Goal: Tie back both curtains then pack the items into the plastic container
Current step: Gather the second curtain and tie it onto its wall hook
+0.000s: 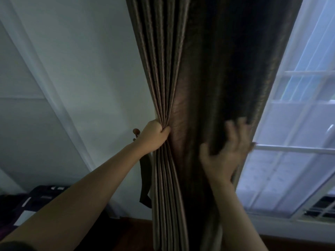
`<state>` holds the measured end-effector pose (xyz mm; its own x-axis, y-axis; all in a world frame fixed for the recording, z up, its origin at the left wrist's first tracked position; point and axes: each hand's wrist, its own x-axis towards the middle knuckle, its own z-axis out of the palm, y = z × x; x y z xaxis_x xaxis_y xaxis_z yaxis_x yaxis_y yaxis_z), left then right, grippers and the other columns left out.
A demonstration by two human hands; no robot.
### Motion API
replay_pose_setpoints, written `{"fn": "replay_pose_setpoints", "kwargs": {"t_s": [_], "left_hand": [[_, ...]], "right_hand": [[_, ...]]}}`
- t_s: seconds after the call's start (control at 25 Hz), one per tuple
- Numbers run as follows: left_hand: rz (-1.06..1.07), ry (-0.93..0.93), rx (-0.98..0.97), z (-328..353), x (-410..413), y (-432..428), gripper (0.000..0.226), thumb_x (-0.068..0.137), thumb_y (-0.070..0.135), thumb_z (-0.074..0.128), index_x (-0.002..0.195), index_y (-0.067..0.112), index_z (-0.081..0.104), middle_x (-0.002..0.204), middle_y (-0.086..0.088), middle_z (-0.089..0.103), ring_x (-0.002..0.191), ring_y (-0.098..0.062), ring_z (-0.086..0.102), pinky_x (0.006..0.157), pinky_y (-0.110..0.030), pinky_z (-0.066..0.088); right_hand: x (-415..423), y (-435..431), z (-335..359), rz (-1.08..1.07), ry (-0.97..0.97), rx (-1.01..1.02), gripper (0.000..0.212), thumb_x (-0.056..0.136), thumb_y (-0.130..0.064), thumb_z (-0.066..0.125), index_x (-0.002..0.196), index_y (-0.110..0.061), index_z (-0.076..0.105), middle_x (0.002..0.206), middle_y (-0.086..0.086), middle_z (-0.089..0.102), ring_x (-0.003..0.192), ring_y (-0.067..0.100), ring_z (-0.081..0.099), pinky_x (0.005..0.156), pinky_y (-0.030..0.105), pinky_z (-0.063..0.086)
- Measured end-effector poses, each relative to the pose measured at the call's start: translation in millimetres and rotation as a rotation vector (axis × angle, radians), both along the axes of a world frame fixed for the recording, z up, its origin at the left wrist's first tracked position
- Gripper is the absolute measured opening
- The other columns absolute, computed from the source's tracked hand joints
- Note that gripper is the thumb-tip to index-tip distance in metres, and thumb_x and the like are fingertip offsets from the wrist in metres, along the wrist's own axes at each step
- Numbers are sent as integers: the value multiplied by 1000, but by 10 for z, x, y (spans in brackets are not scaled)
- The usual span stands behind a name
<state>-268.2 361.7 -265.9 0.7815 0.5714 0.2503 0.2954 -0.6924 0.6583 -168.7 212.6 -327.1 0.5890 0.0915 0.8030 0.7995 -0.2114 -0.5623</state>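
– Brown cloth: one curtain [190, 69] in view, running from 12 o'clock down to 6 through the middle. How many hands are on it?

– Two, on bare forearms that come up from 7 and 5 o'clock. The left hand [155, 136] sits just below centre, clenched round a bunch of pleats at the curtain's left edge. The folds pinch together there and fan out above and below the fist.

– And the other one?

– The right hand [226, 151] is at 4 o'clock and blurred. Its fingers are spread and fairly straight against the curtain's right edge, the thumb apart on the left side. I cannot see it closed round anything.

– What lies behind them?

– One dark strap [146, 187] hangs at 7 o'clock, just beside the curtain's left edge, below the left wrist. One small round knob [136, 132] shows near that wrist, against the pale wall [81, 69]. Farther off, one white-barred window [290, 148] fills 3 o'clock. One dark patterned bundle [41, 194] lies at 8 o'clock, and a strip of wooden floor [137, 232] shows at 6.
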Motion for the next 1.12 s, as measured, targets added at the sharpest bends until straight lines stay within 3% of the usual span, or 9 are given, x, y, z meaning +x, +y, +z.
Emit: {"fn": "replay_pose_setpoints", "kwargs": {"t_s": [0.12, 0.2, 0.28, 0.48, 0.6, 0.68, 0.84, 1.0, 1.12], "left_hand": [[-24, -17, -88, -31, -67, 18, 26, 95, 11, 42, 91, -7, 61, 90, -28, 63, 82, -36, 61, 72, -29, 45], [-40, -35, -120, -35, -73, -21, 27, 95, 11, 41, 81, 0, 61, 80, -22, 63, 74, -30, 61, 69, -20, 45], [-30, -45, -121, -2, -70, -102, 34, 96, 9, 41, 64, 17, 51, 66, -3, 55, 62, -13, 54, 58, -5, 38], [-9, -52, -148, -10, 39, -139, 37, 97, 15, 41, 60, 19, 40, 58, -1, 43, 56, -16, 45, 57, -21, 36], [41, -44, -128, 1, 105, -127, 35, 98, 15, 38, 63, 13, 40, 61, -3, 44, 58, -13, 44, 50, 5, 31], [58, -48, -117, 5, 132, -150, 34, 98, 14, 37, 64, 12, 39, 62, -2, 43, 57, -9, 41, 50, 12, 23], [85, -64, -97, -1, 193, -189, 37, 97, 12, 39, 60, 17, 34, 58, 0, 41, 52, -12, 42, 46, 0, 33], [56, -55, -108, 14, 197, -210, 25, 97, 12, 39, 73, 12, 46, 65, 2, 48, 58, -10, 47, 51, -5, 36], [44, -84, -123, 37, 181, -213, 11, 96, 10, 39, 92, 13, 49, 74, 6, 50, 64, 3, 44, 51, 6, 31]], "right_hand": [[401, -173, 165, 162, 356, 96, 93, 72, -21, 70, 147, -13, 16, 149, 11, 33, 130, 11, 34, 106, 23, 27], [602, -125, 130, 306, 443, -87, 85, 70, -19, 67, 143, -12, 25, 123, 7, 54, 107, 13, 48, 80, 16, 35], [645, -8, 16, 410, 484, -272, 72, 68, -10, 62, 135, -11, 37, 105, 2, 56, 100, 23, 56, 73, 18, 35], [289, 231, -440, 659, 511, -503, 73, 70, 18, 49, 138, -6, 37, 124, 2, 49, 123, 22, 45, 87, 10, 29], [164, 362, -497, 744, 483, -506, 80, 66, 15, 48, 140, -13, 34, 137, 8, 48, 130, 22, 42, 103, 24, 34], [160, 426, -515, 786, 470, -494, 85, 65, 11, 48, 143, -18, 31, 142, 5, 44, 133, 16, 38, 110, 31, 34], [95, 465, -573, 782, 489, -493, 92, 62, 9, 45, 146, -22, 24, 149, 6, 35, 138, 16, 31, 114, 39, 31], [39, 490, -553, 844, 485, -504, 95, 60, 3, 45, 148, -18, 17, 150, 6, 32, 139, 16, 29, 113, 29, 28], [32, 504, -597, 902, 517, -596, 98, 65, -2, 53, 149, -23, 6, 150, 7, 33, 135, 19, 36, 110, 34, 35]]}}
